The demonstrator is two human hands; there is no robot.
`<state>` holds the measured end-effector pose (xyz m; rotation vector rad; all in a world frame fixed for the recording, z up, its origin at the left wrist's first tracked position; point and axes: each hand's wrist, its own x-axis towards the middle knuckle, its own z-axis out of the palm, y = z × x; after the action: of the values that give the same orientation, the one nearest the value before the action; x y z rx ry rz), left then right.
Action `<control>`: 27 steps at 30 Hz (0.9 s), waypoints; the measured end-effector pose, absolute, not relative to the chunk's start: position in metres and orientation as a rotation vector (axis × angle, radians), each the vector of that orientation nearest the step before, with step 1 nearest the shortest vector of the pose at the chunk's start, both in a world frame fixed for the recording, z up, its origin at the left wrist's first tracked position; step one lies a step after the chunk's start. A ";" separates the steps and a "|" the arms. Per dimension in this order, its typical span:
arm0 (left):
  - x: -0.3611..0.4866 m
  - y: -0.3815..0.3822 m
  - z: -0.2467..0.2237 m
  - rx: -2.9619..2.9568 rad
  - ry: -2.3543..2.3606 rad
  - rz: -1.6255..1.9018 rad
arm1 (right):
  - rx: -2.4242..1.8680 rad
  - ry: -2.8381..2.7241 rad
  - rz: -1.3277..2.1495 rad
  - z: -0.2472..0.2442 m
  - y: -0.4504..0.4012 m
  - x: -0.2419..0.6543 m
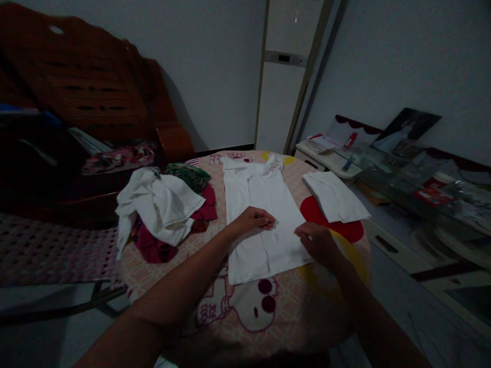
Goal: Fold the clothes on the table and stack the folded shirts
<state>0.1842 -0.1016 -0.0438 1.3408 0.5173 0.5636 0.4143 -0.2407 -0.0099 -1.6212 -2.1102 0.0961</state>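
Note:
A white shirt (240,255) lies spread lengthwise on the table, with a long fold line down its front and bunched fabric at its far end. Over the shirt's middle is my left hand (253,220), its fingers curled together. A small wrinkled mark in the cloth shows just beside those fingertips. My right hand (317,244) is at the shirt's right edge, thumb and fingers closed. Whether either hand pinches the fabric is hidden by the fingers and the dim light.
A round table (253,340) wears a patterned pink cloth. Left of the shirt lies a heap of loose clothes (161,204); to its right, a folded white garment (335,197). A wooden chair (92,87) stands back left, and a cluttered glass-topped cabinet (402,179) flanks the right.

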 end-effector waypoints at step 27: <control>0.161 -0.067 -0.055 1.804 1.184 0.866 | -1.901 -2.645 0.320 0.008 -0.255 0.365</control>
<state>0.1615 -0.0674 -0.0553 1.8043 1.1842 0.8662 0.3645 -0.2551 0.0081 -1.9009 -2.6455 0.3205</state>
